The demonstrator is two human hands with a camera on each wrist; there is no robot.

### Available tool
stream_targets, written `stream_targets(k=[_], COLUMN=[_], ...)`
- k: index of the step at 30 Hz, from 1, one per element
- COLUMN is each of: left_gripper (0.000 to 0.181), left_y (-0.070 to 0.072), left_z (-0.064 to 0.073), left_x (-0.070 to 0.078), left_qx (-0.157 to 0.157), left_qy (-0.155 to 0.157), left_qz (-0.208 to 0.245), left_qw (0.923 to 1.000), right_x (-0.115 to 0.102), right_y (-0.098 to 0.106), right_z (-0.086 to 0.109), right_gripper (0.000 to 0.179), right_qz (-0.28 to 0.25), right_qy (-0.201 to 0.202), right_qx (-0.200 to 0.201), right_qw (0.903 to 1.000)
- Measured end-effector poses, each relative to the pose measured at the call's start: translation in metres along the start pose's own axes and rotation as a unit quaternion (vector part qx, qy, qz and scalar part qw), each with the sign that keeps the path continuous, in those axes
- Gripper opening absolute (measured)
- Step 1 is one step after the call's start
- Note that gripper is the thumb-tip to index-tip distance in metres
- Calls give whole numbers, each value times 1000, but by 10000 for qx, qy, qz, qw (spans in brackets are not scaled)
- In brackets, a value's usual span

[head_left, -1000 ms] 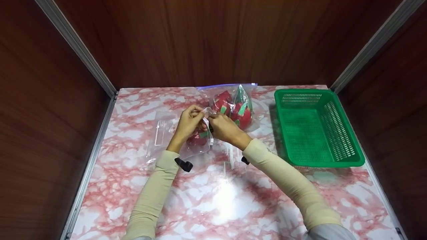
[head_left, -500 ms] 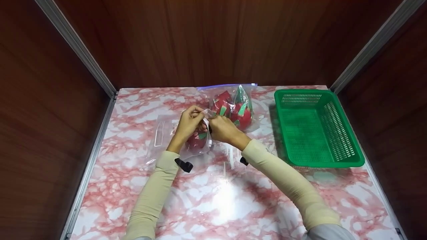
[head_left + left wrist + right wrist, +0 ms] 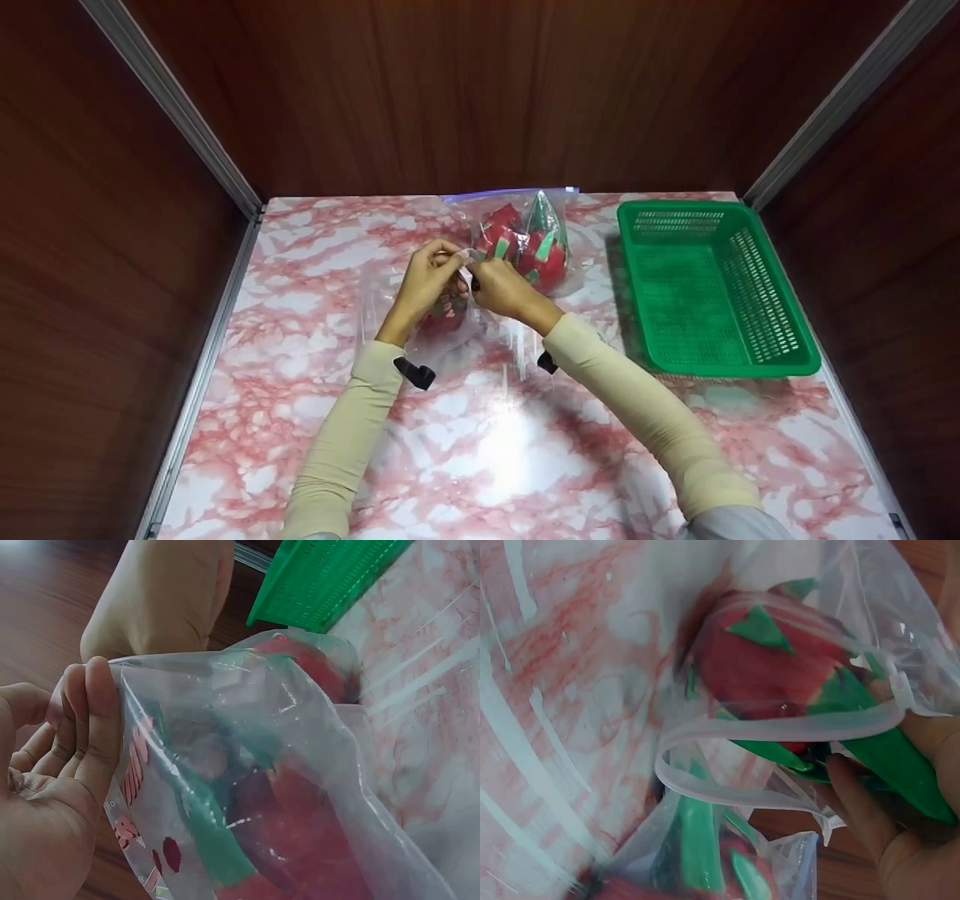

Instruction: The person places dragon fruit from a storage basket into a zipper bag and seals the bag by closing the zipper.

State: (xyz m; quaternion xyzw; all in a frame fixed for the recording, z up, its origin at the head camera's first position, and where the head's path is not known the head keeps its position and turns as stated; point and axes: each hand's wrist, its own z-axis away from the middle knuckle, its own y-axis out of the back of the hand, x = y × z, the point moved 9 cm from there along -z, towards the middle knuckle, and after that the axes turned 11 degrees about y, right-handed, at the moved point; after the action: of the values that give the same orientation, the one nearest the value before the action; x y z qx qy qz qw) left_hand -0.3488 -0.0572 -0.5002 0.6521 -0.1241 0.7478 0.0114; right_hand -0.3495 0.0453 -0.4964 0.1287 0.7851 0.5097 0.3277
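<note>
At the middle of the table, my left hand (image 3: 427, 281) pinches the edge of a clear zip bag (image 3: 142, 810) between thumb and fingers. A dragon fruit (image 3: 765, 667), red with green leaves, sits inside this bag. My right hand (image 3: 504, 286) is at the bag's mouth, close beside the left. In the right wrist view its fingers hold the fruit's long green leaf (image 3: 900, 765), while the white zip strip (image 3: 780, 727) loops open around the fruit. Head view: my hands cover most of the mouth.
Just behind my right hand, another clear zip bag (image 3: 457, 210) with a blue-purple top strip holds dragon fruits (image 3: 550, 271). A green plastic basket (image 3: 720, 370) stands on the right of the marbled table (image 3: 465, 450). Brown wood-grain walls (image 3: 480, 97) enclose the back and sides.
The bag's loose left end has drawn inward to the right, and its fruit sits slightly lower beneath my left hand. My right hand has dipped a little; both hands otherwise stay in place.
</note>
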Motion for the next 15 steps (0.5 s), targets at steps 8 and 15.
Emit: stream_targets(k=[8, 15], left_gripper=[18, 19], left_y=[-5, -6], left_z=[2, 1], left_x=[3, 3], left_qx=[-71, -138], left_qy=[-94, -102], left_qz=[-107, -101], left_qw=[9999, 9998], right_x=[2, 5], right_y=[-5, -4], right_z=[0, 1], right_gripper=[28, 35], right_qz=[-737, -1240], right_qy=[245, 287], right_qx=[-67, -204], right_qw=[9970, 9917])
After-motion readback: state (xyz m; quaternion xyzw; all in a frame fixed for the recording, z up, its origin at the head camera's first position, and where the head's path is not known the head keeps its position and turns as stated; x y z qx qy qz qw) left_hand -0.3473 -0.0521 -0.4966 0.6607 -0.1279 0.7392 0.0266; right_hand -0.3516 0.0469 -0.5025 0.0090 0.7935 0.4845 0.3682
